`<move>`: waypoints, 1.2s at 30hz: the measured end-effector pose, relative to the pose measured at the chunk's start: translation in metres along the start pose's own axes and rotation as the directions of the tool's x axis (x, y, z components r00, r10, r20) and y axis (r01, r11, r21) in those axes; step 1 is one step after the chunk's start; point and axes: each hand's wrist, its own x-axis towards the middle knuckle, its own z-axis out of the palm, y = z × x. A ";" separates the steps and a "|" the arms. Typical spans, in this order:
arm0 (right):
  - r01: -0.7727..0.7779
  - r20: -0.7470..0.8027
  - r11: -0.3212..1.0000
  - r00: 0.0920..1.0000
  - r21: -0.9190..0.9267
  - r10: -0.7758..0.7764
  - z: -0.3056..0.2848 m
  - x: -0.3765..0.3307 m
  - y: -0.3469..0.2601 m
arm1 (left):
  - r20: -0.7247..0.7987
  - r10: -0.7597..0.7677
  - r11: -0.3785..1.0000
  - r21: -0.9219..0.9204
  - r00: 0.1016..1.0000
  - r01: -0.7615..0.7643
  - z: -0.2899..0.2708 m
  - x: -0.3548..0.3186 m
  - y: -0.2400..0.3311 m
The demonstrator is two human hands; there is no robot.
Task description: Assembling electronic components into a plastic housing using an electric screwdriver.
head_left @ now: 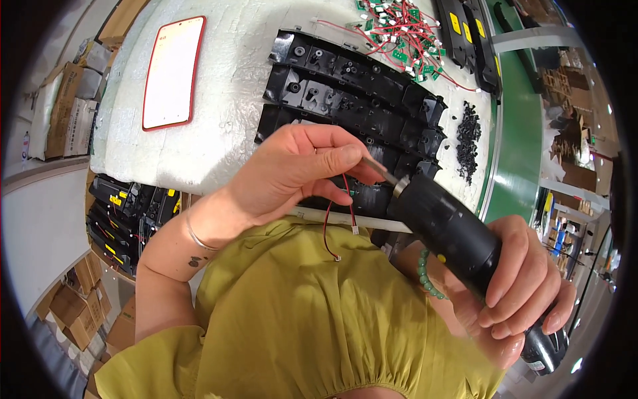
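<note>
In the head view, the right hand (528,279) wraps its fingers around a black driver (445,226). The left hand (299,163) pinches the driver's thin tip (381,170) with thumb and finger. The driver slants between both hands. Red wires (327,229) hang under the left hand. Black trays (362,103) lie beyond, near a phone (174,73).

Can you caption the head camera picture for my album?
The right hand holds a black power tool, its metal tip at the left hand.
</note>
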 end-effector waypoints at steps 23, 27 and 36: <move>-0.366 0.331 0.810 0.775 -0.458 0.538 -0.018 -0.010 0.027 | 0.313 0.461 -0.145 0.950 0.830 -0.278 -0.031 0.034 -0.009; -0.358 0.365 0.790 0.740 -0.498 0.565 -0.015 -0.004 0.028 | 0.319 0.463 -0.129 0.947 0.827 -0.293 -0.029 0.034 -0.007; -0.139 0.112 0.952 0.978 -0.271 0.175 -0.031 -0.025 0.032 | 0.294 0.447 -0.136 0.956 0.845 -0.260 -0.016 0.037 -0.003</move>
